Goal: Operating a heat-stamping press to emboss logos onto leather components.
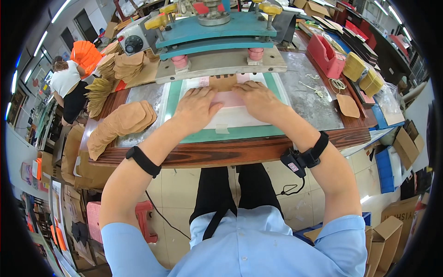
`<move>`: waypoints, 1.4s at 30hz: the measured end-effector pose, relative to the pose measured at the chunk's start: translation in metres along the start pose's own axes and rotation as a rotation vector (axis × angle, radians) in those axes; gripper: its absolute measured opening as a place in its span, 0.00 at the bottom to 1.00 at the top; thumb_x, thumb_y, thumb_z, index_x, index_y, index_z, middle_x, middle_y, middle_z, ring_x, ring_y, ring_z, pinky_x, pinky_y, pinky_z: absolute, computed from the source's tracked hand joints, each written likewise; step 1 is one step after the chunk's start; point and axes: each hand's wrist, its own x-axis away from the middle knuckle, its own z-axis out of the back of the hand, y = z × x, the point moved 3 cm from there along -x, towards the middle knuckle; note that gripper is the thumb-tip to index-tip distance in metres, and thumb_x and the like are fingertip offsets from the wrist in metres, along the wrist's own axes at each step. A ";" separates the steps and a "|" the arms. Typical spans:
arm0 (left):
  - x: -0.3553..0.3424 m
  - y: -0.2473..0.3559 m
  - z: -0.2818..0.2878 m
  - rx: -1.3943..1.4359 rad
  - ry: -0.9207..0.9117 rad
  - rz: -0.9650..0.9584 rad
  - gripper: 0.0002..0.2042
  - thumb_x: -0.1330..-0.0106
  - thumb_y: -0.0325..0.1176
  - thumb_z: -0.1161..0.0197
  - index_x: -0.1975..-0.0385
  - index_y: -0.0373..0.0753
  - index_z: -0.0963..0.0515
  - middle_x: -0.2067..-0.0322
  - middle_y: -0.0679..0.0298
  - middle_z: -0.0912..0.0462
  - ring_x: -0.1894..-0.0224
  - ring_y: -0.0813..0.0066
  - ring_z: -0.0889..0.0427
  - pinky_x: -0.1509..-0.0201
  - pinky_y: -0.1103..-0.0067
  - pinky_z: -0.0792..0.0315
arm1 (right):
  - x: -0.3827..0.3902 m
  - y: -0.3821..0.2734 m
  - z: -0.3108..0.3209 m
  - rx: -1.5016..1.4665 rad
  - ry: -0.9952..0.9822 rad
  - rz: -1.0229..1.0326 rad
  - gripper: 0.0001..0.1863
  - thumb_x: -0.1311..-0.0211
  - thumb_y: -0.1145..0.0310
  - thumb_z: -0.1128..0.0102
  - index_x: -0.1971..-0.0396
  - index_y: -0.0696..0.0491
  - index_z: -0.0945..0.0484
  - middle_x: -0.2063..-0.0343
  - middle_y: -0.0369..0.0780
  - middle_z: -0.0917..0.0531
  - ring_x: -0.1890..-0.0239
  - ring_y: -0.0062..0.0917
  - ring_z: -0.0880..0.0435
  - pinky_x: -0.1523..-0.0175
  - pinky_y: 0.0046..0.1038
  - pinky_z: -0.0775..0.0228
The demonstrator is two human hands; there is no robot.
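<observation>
A tan flat piece (pixel 223 83), probably leather or card, lies on the press bed, its far end close to the metal plate of a teal press (pixel 217 33). My left hand (pixel 196 106) rests at its left edge, fingers stretched forward and thumb apart over a pink strip (pixel 230 99). My right hand (pixel 258 99) lies at the right edge, fingers extended; its thumb is hidden. Neither hand visibly lifts anything. Beneath are a white sheet (pixel 249 117), taped at the front, and a green mat (pixel 203 135).
Fanned tan pieces (pixel 122 125) lie on the left of the wooden-edged table (pixel 221 154); more stacks (pixel 129 67) stand behind. To the right are a red holder (pixel 326 56), yellow blocks (pixel 354 64), string (pixel 312 88) and a single tan piece (pixel 347 106). Another person (pixel 69 83) stands far left.
</observation>
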 end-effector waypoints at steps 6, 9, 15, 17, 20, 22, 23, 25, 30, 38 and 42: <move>-0.003 0.001 0.002 0.000 0.005 -0.013 0.22 0.35 0.45 0.48 0.54 0.31 0.27 0.53 0.52 0.25 0.50 0.54 0.28 0.44 0.68 0.37 | 0.000 -0.001 -0.001 0.031 0.026 0.012 0.22 0.49 0.78 0.53 0.51 0.59 0.28 0.51 0.42 0.23 0.47 0.32 0.28 0.41 0.32 0.39; -0.003 0.001 0.003 0.009 -0.011 0.004 0.21 0.36 0.45 0.47 0.56 0.32 0.26 0.55 0.52 0.25 0.51 0.54 0.27 0.45 0.68 0.37 | -0.004 -0.004 -0.001 0.070 -0.014 -0.011 0.22 0.50 0.78 0.52 0.51 0.59 0.27 0.53 0.41 0.23 0.48 0.32 0.28 0.43 0.32 0.38; -0.005 -0.005 0.000 0.037 -0.002 -0.031 0.20 0.37 0.45 0.46 0.57 0.33 0.25 0.57 0.53 0.24 0.52 0.55 0.27 0.45 0.67 0.36 | -0.003 0.004 -0.006 0.089 0.146 0.073 0.16 0.49 0.74 0.51 0.59 0.56 0.23 0.61 0.39 0.20 0.54 0.32 0.25 0.47 0.31 0.36; -0.004 -0.005 0.001 0.051 0.014 -0.031 0.20 0.37 0.45 0.46 0.57 0.33 0.26 0.57 0.53 0.24 0.51 0.55 0.27 0.45 0.67 0.36 | -0.002 0.003 -0.003 0.044 0.105 0.047 0.17 0.50 0.76 0.52 0.58 0.57 0.23 0.58 0.40 0.21 0.52 0.32 0.26 0.45 0.32 0.37; -0.001 -0.005 0.002 0.080 0.039 -0.023 0.20 0.37 0.46 0.46 0.57 0.33 0.26 0.56 0.53 0.24 0.51 0.55 0.27 0.46 0.67 0.36 | -0.003 -0.001 0.001 -0.035 0.040 -0.007 0.20 0.51 0.80 0.52 0.55 0.59 0.24 0.52 0.42 0.23 0.48 0.34 0.27 0.42 0.33 0.39; -0.002 -0.006 0.002 0.096 0.023 -0.019 0.20 0.37 0.46 0.46 0.58 0.33 0.26 0.57 0.53 0.24 0.52 0.54 0.27 0.46 0.67 0.36 | -0.002 -0.003 0.003 -0.043 0.030 -0.016 0.20 0.51 0.81 0.53 0.55 0.59 0.24 0.52 0.43 0.24 0.48 0.35 0.28 0.41 0.33 0.40; -0.003 -0.005 0.002 0.088 0.006 -0.024 0.20 0.37 0.46 0.46 0.58 0.33 0.26 0.57 0.53 0.24 0.52 0.54 0.27 0.46 0.66 0.36 | -0.002 -0.002 0.002 -0.023 0.059 0.001 0.18 0.51 0.80 0.52 0.58 0.58 0.23 0.55 0.43 0.23 0.49 0.35 0.27 0.43 0.33 0.38; -0.007 -0.004 0.002 0.074 -0.027 -0.035 0.20 0.37 0.46 0.46 0.59 0.32 0.26 0.57 0.53 0.24 0.52 0.53 0.27 0.46 0.66 0.36 | -0.001 0.001 -0.002 0.015 0.114 0.035 0.13 0.50 0.77 0.52 0.64 0.58 0.22 0.60 0.43 0.22 0.53 0.34 0.25 0.46 0.32 0.36; -0.009 0.000 0.008 0.063 -0.048 -0.031 0.21 0.37 0.47 0.46 0.57 0.33 0.27 0.58 0.51 0.24 0.53 0.52 0.26 0.47 0.66 0.34 | -0.005 -0.002 -0.005 0.109 0.094 0.038 0.12 0.47 0.74 0.53 0.65 0.58 0.22 0.60 0.43 0.21 0.53 0.34 0.25 0.45 0.32 0.36; 0.011 0.002 0.024 0.221 -0.073 0.175 0.20 0.35 0.44 0.48 0.51 0.33 0.31 0.54 0.49 0.23 0.50 0.51 0.26 0.45 0.67 0.34 | 0.000 -0.026 0.023 0.118 -0.001 0.046 0.18 0.48 0.77 0.53 0.56 0.61 0.26 0.55 0.44 0.23 0.52 0.36 0.26 0.43 0.34 0.38; 0.054 0.064 0.067 0.197 0.091 -0.011 0.14 0.35 0.38 0.45 0.56 0.35 0.27 0.60 0.52 0.22 0.54 0.53 0.24 0.49 0.67 0.32 | 0.083 -0.058 0.079 -0.108 0.271 0.145 0.19 0.49 0.81 0.51 0.54 0.59 0.27 0.55 0.43 0.23 0.52 0.36 0.26 0.45 0.34 0.37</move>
